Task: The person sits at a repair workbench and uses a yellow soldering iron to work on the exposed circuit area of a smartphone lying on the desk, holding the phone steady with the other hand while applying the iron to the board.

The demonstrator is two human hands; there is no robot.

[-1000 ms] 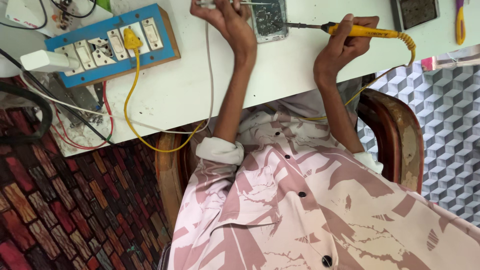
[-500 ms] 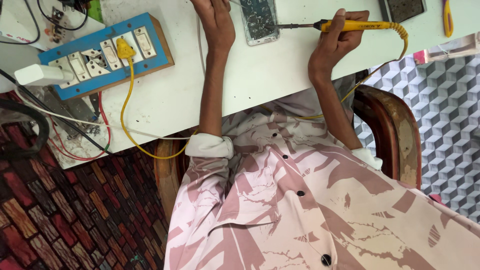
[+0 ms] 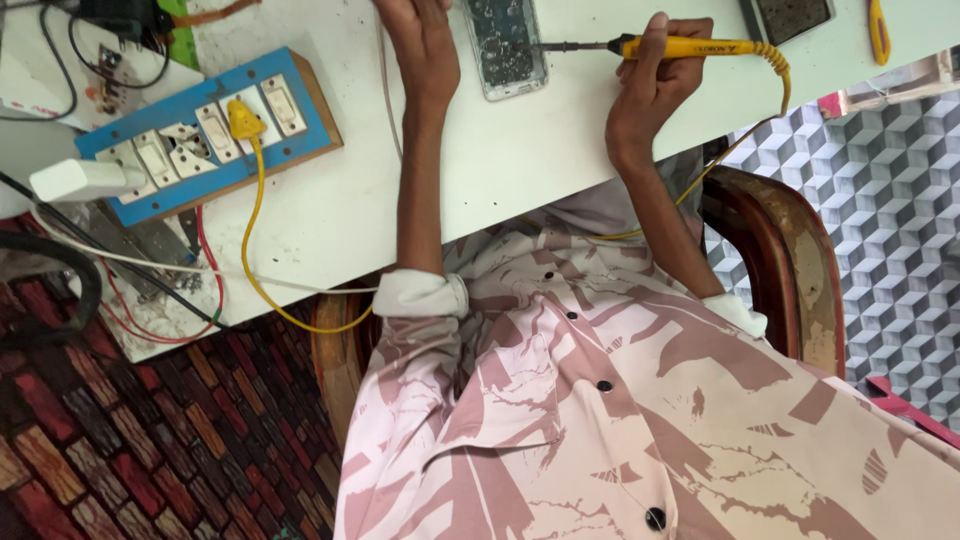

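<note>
Head view: right hand (image 3: 655,85) pinches a yellow soldering iron (image 3: 680,47), long axis roughly level across the frame, tip pointing toward the opened phone (image 3: 505,45) and touching its right edge. Phone lies flat on the white table (image 3: 520,170), long axis running away from the person; its top end is cut off by the frame. Left hand (image 3: 420,45) rests just beside the phone's left edge; its fingers are out of frame, so I can't tell whether it's open or gripping. Iron's yellow cord (image 3: 765,95) drops over the table's near edge. Blue switchboard (image 3: 205,135) sits well left, with a yellow plug (image 3: 243,120) in it. Bare tabletop between the forearms.
</note>
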